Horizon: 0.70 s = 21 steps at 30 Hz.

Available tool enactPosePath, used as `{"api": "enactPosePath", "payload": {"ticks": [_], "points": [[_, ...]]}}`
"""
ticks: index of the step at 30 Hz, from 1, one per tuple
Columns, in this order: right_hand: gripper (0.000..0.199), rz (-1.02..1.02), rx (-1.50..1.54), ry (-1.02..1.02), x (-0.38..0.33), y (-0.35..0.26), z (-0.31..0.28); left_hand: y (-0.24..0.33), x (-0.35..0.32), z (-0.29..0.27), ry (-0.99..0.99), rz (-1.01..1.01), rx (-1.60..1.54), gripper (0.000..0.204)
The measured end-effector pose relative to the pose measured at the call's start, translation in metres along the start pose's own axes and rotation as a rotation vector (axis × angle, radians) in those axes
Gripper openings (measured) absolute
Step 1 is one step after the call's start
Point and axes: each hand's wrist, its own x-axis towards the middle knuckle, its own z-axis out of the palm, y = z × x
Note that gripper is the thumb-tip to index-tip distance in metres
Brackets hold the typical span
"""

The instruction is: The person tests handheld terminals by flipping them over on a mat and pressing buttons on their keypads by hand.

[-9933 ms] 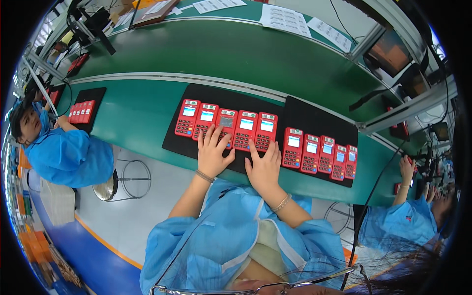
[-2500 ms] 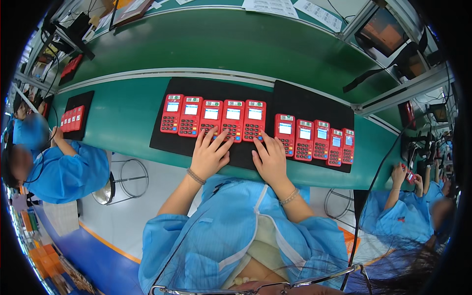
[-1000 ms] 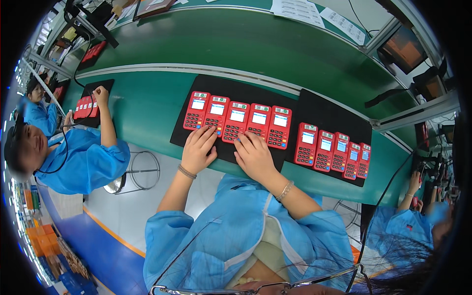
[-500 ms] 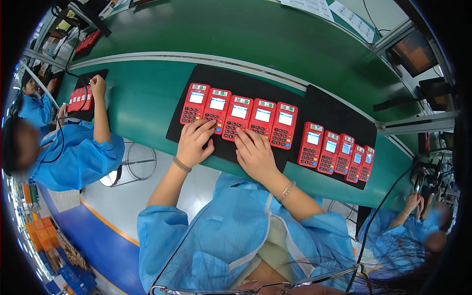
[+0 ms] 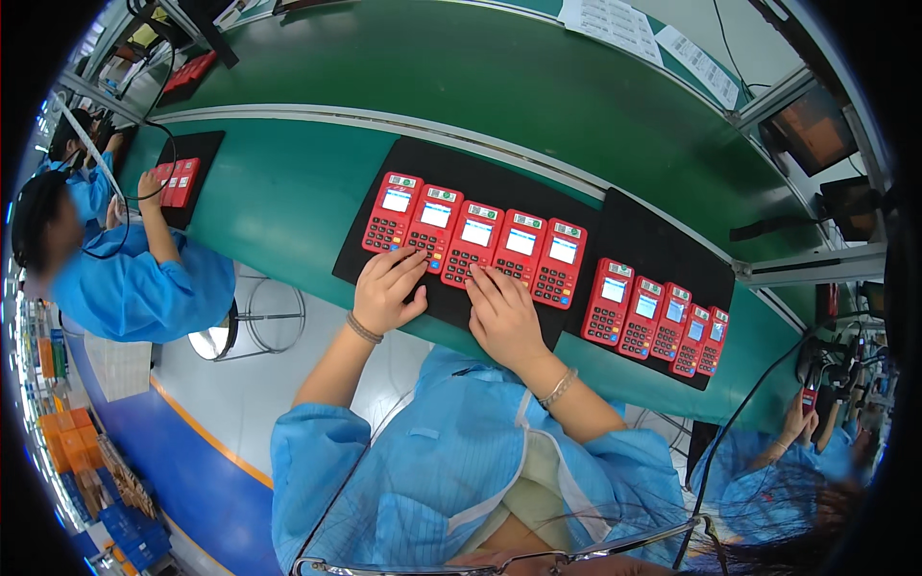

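A row of several red payment terminals with lit screens and dark keypads lies face up on a black mat. My left hand is open, its stretched fingertips over the lower keys of the second terminal from the left. My right hand is also open, with fingers spread at the lower ends of the third terminal and the fourth terminal. The fingers partly cover those lower keys. Neither hand grips anything, and I cannot tell which keys are pressed.
More red terminals stand in a row on a second black mat to the right. At the left, a co-worker in blue handles red terminals. A black cable hangs at the right. Paper sheets lie at the back.
The whole view has shifted a little, so the terminals sit slightly lower. My fingers stay near the same terminals with small movements. The left co-worker's raised hand has moved down to the terminals.
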Motion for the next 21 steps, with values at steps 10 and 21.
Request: {"api": "enactPosePath", "payload": {"ticks": [10, 21], "points": [[0.048, -0.03, -0.094, -0.017, -0.001, -0.003, -0.001, -0.018, -0.009, -0.018, 0.096, -0.133, 0.05, 0.026], [0.05, -0.006, -0.064, -0.044, -0.004, -0.002, -0.001, -0.033, -0.018, -0.027, 0.021, -0.117, 0.107, 0.036]]}}
